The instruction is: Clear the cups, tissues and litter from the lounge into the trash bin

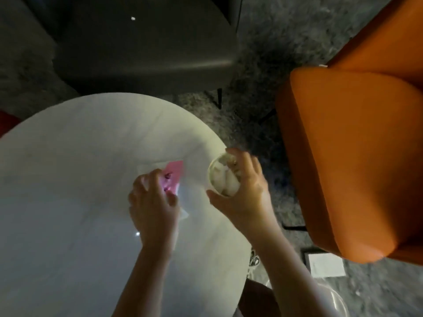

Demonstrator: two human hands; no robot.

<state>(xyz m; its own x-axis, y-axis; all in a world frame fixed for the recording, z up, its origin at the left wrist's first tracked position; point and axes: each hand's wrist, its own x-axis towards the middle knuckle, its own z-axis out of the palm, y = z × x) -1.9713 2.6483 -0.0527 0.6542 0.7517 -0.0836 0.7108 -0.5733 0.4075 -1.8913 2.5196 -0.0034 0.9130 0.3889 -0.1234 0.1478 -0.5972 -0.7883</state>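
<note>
One cup (223, 177) sits in right hand (247, 197), left hand (153, 204) pinches pink paper (175, 172)

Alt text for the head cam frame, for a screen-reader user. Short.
Seen from above, a person's right hand holds a cup stuffed with crumpled tissue near the edge of a round white table, while the left hand pinches a pink paper lying on a white tissue. An orange armchair stands on grey carpet to the right.
</note>
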